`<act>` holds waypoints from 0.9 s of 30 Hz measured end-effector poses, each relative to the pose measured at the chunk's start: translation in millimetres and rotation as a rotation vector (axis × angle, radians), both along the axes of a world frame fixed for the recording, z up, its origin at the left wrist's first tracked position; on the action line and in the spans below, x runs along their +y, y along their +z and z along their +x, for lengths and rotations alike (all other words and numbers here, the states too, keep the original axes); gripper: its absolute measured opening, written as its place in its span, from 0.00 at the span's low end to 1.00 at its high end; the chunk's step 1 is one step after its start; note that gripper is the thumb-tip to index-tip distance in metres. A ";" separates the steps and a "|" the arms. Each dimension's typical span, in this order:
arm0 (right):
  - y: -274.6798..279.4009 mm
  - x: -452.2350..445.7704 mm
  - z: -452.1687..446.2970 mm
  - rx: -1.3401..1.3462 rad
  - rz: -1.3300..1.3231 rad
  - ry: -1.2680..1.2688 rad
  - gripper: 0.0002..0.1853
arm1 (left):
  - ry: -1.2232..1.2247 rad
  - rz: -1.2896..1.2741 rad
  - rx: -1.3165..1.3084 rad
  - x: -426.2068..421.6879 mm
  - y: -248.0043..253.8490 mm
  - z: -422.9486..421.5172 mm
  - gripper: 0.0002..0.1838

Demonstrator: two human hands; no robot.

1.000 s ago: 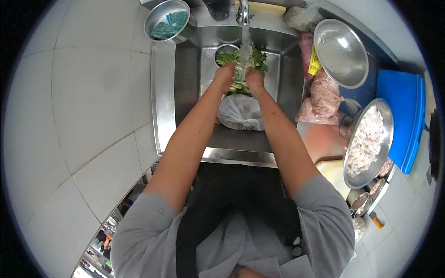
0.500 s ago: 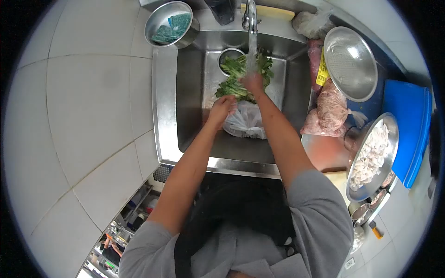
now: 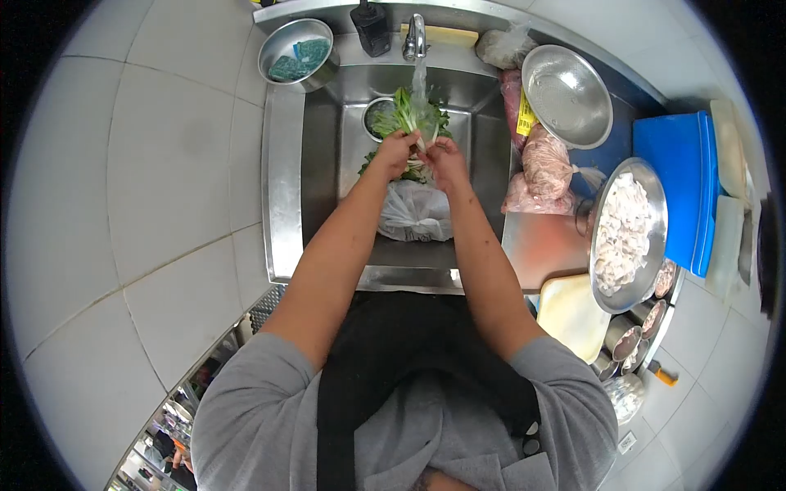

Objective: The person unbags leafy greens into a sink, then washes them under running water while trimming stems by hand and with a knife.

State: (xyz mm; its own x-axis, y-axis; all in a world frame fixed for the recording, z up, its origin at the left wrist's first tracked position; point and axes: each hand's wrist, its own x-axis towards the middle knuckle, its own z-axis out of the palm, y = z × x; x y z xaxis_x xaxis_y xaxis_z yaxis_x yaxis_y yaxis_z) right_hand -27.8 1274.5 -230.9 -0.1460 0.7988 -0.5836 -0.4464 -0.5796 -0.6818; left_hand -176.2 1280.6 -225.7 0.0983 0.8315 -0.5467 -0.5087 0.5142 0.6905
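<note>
Change from previous frame: left hand has moved from beside the white plastic bag up to the leafy greens; right hand now sits level with it, fingers toward it.
Grip, left: closed on the greens at their pale stems.
Grip, right: fingers closed at the same stems; exact finger placement appears partly blurred by the water.
Location of greens: inside the sink, held under the faucet, with more leaves between the hands and the bag.
Surface: brushed steel sink and ledge; dark bottle left of the faucet; steel bowl with a green item at the far left corner.
Right side: perforated bowl, bagged pinkish food, large bowl of whitish pieces, blue container, pale board.
Room: large light tiles left and lower right.
Appearance of greens: bright green leaves pointing toward the faucet, slender whitish stems, wet under running water.
</note>
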 end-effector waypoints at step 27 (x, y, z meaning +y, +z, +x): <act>14.9 41.9 -20.7 -0.213 0.215 0.104 0.09 | 0.047 0.246 0.340 29.6 2.4 -10.8 0.09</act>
